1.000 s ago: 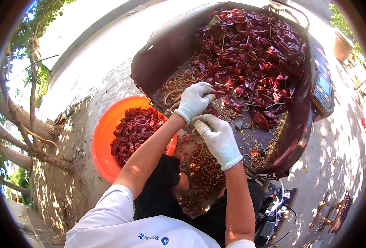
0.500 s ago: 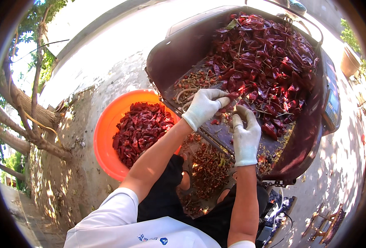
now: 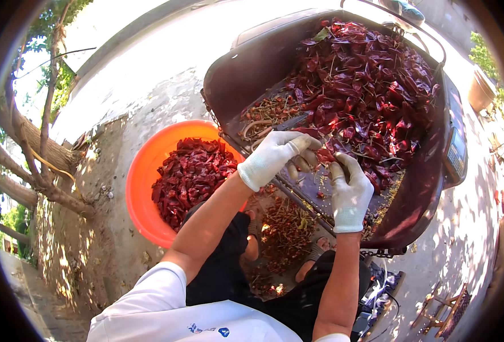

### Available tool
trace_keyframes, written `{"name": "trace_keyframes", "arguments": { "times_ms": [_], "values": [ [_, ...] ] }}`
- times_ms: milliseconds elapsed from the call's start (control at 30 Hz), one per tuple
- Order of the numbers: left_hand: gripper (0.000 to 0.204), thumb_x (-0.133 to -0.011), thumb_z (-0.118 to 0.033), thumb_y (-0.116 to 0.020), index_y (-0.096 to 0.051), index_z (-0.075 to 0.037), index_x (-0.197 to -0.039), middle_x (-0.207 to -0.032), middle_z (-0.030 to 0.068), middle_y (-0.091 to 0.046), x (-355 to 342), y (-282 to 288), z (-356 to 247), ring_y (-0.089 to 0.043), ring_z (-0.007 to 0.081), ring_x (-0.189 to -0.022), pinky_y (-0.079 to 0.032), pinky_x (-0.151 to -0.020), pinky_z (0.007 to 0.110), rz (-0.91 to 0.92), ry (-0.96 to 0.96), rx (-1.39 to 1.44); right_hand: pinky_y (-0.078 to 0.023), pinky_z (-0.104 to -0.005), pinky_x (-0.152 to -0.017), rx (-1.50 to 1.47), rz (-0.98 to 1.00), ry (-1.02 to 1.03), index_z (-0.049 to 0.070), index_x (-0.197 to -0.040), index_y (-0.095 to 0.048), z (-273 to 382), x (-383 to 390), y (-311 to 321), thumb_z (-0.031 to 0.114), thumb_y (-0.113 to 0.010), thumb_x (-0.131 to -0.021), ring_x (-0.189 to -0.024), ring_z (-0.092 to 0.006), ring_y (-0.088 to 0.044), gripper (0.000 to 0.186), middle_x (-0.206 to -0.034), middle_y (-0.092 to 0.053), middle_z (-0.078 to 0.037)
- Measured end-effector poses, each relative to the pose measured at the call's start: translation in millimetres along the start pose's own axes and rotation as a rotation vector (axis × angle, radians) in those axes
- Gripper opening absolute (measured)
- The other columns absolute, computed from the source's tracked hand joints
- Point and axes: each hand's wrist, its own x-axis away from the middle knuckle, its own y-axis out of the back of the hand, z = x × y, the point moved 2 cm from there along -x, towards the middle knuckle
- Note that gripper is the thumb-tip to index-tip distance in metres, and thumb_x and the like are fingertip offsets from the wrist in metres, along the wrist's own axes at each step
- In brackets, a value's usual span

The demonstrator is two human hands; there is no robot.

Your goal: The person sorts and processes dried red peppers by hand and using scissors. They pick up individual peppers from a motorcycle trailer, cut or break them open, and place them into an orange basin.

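Observation:
Over the near edge of a dark maroon cart bed (image 3: 243, 77), both my hands, in white knit gloves, come together at a dried red chili pepper (image 3: 324, 155). My left hand (image 3: 277, 157) has its fingers closed on the chili from the left. From the right, my right hand (image 3: 351, 191) pinches at it with thumb and forefinger; its fingertips partly hide the contact. Beyond them, a large pile of dried red chilies (image 3: 366, 97) fills the far right of the cart. Loose stems (image 3: 272, 111) and yellow seeds lie on the cart floor.
An orange basin (image 3: 140, 199) of torn red chili pieces (image 3: 192, 176) stands on the ground to the left. A heap of stems (image 3: 286, 231) lies between my feet. Tree trunks (image 3: 58, 154) rise at far left; a small wooden stool (image 3: 445, 313) stands at lower right.
My right hand has shifted slightly right and down, and its fingers have closed in at the chili. The left hand has moved slightly, its fingers now curled more around it.

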Motion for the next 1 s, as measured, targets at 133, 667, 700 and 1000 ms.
{"name": "trace_keyframes", "arguments": {
  "times_ms": [133,667,700,1000],
  "values": [
    [0.029,-0.094,-0.022,-0.064,-0.068,-0.001,-0.113,-0.087,0.0045,-0.07,1,-7,1,-0.064,0.007,-0.074,-0.049,-0.059,0.02,-0.078,0.013,-0.104,-0.051,-0.0266,-0.07,-0.053,0.058,0.083,0.003,-0.111,-0.068,1,3,1,0.007,-0.068,-0.087,-0.077,-0.013,-0.066,0.024,-0.093,-0.071,-0.012],
    [0.024,-0.086,-0.019,-0.069,-0.072,-0.005,-0.106,-0.09,0.0075,-0.073,-43,37,32,-0.067,0.0166,-0.077,-0.053,-0.072,0.03,-0.418,-0.098,-0.532,-0.057,-0.0285,-0.064,-0.824,0.061,-0.307,0.001,-0.127,-0.052,-5,-2,8,0.0,-0.052,-0.095,-0.075,-0.0136,-0.063,0.032,-0.096,-0.063,-0.011],
    [0.026,-0.086,-0.02,-0.068,-0.072,-0.007,-0.107,-0.094,0.0083,-0.073,-47,43,36,-0.068,0.0202,-0.082,-0.053,-0.076,0.033,-0.448,-0.115,-0.661,-0.057,-0.0275,-0.063,-0.775,0.056,-0.286,0.002,-0.131,-0.05,0,-1,9,0.0,-0.05,-0.095,-0.073,-0.013,-0.063,0.037,-0.096,-0.063,-0.011],
    [0.031,-0.082,-0.029,-0.07,-0.071,-0.014,-0.108,-0.104,0.01,-0.068,-85,35,67,-0.062,0.0282,-0.104,-0.048,-0.092,0.042,-0.293,-0.136,-1.284,-0.058,-0.0262,-0.063,-1.052,0.197,-0.407,0.002,-0.112,-0.057,-14,-2,0,-0.003,-0.05,-0.088,-0.077,-0.017,-0.067,0.026,-0.102,-0.063,-0.012]
  ]
}}
